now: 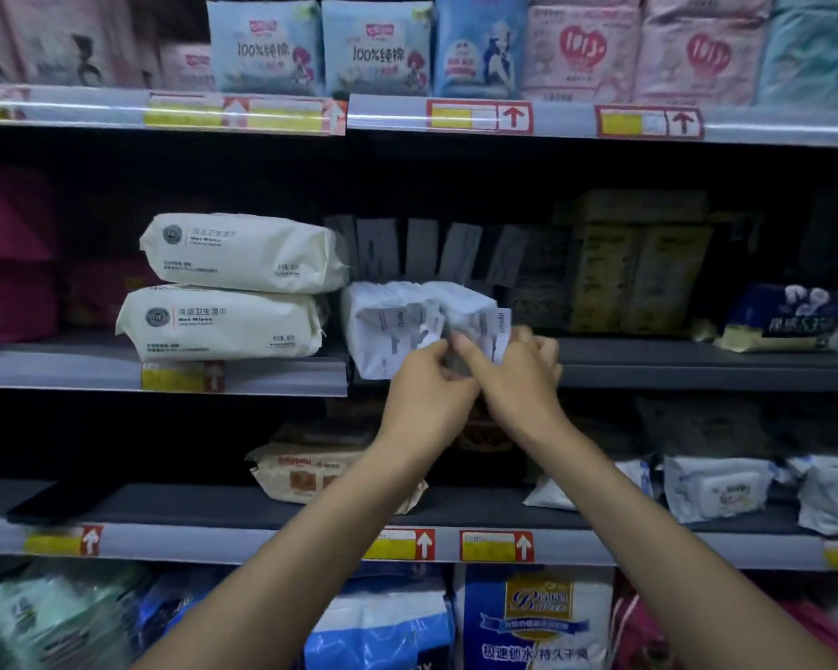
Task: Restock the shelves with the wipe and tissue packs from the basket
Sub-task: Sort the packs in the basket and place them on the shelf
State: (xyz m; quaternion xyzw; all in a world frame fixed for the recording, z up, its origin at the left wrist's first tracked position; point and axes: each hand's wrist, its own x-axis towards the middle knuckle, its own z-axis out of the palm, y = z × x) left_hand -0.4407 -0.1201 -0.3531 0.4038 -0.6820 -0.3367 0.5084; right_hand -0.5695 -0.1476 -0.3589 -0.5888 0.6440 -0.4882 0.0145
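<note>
The white tissue bundle (393, 326) sits at the front edge of the middle shelf (697, 365), beside two stacked wet wipe packs (233, 287). It lies lengthwise along the shelf, labels facing out. The left hand (424, 384) and right hand (521, 374), fingers curled, both pinch its front wrapper.

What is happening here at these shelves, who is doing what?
A person is stocking a shop shelf. The left hand and the right hand both pinch the front of a white bundle of small packs, which sits at the front of the middle shelf, beside two stacked cream wipe packs. The basket is not in view.
</note>
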